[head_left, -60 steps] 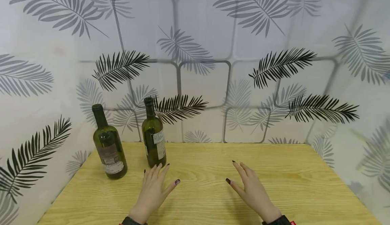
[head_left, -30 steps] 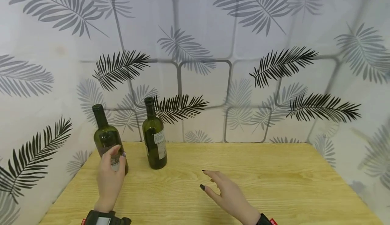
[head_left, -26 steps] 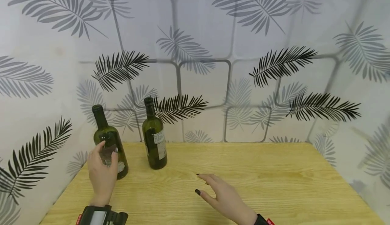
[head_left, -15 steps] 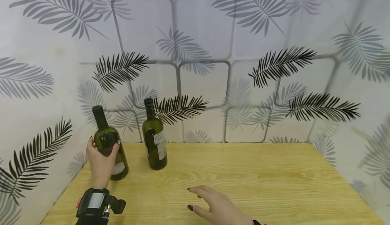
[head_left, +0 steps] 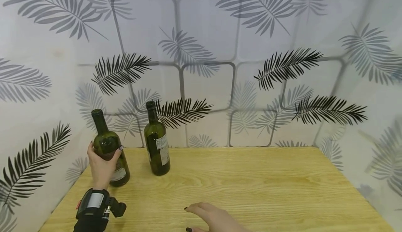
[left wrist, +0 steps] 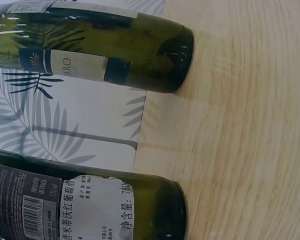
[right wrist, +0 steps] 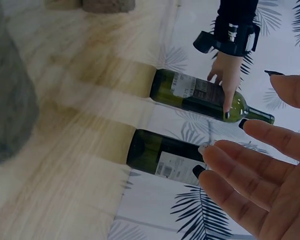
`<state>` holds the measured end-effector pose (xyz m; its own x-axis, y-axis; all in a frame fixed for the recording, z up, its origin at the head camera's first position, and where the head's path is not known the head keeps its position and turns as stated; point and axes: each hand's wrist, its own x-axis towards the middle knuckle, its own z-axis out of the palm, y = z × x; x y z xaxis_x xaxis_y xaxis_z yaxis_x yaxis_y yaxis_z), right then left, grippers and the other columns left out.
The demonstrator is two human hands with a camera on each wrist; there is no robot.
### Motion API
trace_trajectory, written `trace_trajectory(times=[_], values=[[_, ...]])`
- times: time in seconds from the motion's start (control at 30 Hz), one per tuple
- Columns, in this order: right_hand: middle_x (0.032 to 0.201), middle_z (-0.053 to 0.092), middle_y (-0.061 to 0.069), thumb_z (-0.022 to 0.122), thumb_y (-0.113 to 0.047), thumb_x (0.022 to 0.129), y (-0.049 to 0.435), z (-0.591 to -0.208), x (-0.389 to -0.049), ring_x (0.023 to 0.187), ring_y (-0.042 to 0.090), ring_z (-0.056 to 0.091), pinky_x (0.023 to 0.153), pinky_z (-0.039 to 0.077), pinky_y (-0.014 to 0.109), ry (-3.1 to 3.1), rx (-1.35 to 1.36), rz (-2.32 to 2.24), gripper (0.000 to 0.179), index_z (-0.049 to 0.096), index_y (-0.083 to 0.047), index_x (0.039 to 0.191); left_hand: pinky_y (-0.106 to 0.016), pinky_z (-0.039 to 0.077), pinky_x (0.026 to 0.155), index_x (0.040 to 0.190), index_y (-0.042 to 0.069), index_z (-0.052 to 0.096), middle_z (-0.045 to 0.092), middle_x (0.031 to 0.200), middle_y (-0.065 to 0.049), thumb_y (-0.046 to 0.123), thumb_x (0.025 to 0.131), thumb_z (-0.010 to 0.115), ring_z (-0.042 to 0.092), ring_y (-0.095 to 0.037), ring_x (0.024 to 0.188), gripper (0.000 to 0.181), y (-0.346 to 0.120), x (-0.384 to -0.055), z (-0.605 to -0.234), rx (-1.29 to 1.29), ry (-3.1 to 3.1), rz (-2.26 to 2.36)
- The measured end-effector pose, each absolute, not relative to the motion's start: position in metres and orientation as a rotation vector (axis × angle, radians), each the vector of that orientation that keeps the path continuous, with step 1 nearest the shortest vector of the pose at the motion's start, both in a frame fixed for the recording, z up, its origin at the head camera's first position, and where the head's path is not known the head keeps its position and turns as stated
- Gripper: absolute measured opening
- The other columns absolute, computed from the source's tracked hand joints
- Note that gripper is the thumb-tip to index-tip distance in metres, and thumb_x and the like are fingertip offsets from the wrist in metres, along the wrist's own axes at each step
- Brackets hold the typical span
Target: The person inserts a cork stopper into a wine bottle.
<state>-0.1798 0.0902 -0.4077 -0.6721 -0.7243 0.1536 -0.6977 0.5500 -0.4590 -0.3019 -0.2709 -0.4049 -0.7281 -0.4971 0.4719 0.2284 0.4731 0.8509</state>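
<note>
My left hand (head_left: 102,169) grips the dark green wine bottle (head_left: 108,139) at the far left, thumb on its right side and fingers on its left. The bottle stands upright on the table; its white label (left wrist: 97,205) with a barcode shows in the left wrist view. Just right of it stands a second green wine bottle (head_left: 157,144), untouched. My right hand (head_left: 216,219), holding nothing, is low at the front of the table, partly cut off by the frame's lower edge. Its fingers (right wrist: 235,200) are spread and slightly bent in the right wrist view.
The light wood table (head_left: 251,179) reaches back to a wall (head_left: 207,26) with leaf-print covering. A black wrist camera mount (head_left: 100,204) sits on the left wrist. Grey blurred shapes (right wrist: 10,95) fill the left edge of the right wrist view.
My left hand has moved left from the middle of the table to the left bottle and taken hold of it. My right hand has drawn left and back toward the front edge.
</note>
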Motion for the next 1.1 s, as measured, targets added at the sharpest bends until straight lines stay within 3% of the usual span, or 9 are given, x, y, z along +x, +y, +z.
trace_trajectory(times=[0.27, 0.63, 0.87, 1.1], values=[[0.126, 0.056, 0.005, 0.053, -0.034, 0.096, 0.089, -0.412, -0.182, 0.112, 0.02, 0.056, 0.078, 0.052, 0.032, 2.713, -1.28, -0.736, 0.043, 0.052, -0.011, 0.132, -0.063, 0.027, 0.1, 0.15, 0.015, 0.006, 0.028, 0.146, -0.024, 0.032, 0.081, 0.071, 0.033, -0.047, 0.128, 0.096, -0.28, -0.304, -0.405, 0.258, -2.107, -1.296], [0.122, 0.058, 0.002, 0.056, -0.034, 0.094, 0.094, -0.41, -0.181, 0.109, 0.017, 0.057, 0.079, 0.052, 0.029, 2.766, -1.239, -0.745, 0.042, 0.053, -0.012, 0.129, -0.063, 0.028, 0.099, 0.151, 0.016, 0.009, 0.031, 0.145, -0.025, 0.034, 0.08, 0.072, 0.034, -0.047, 0.127, 0.096, -0.277, -0.298, -0.404, 0.298, -2.144, -1.285], [0.121, 0.059, 0.001, 0.055, -0.034, 0.094, 0.095, -0.415, -0.183, 0.108, 0.017, 0.057, 0.079, 0.052, 0.029, 2.765, -1.246, -0.771, 0.04, 0.055, -0.012, 0.128, -0.064, 0.031, 0.095, 0.151, 0.015, 0.006, 0.032, 0.139, -0.034, 0.038, 0.08, 0.072, 0.037, -0.052, 0.121, 0.099, -0.271, -0.288, -0.402, 0.306, -2.228, -1.258], [0.12, 0.059, 0.001, 0.057, -0.036, 0.093, 0.095, -0.412, -0.182, 0.107, 0.016, 0.058, 0.077, 0.052, 0.029, 2.781, -1.163, -0.789, 0.041, 0.056, -0.013, 0.127, -0.066, 0.032, 0.092, 0.152, 0.02, 0.004, 0.03, 0.142, -0.032, 0.04, 0.08, 0.072, 0.037, -0.052, 0.121, 0.1, -0.265, -0.281, -0.404, 0.246, -2.258, -1.271]])
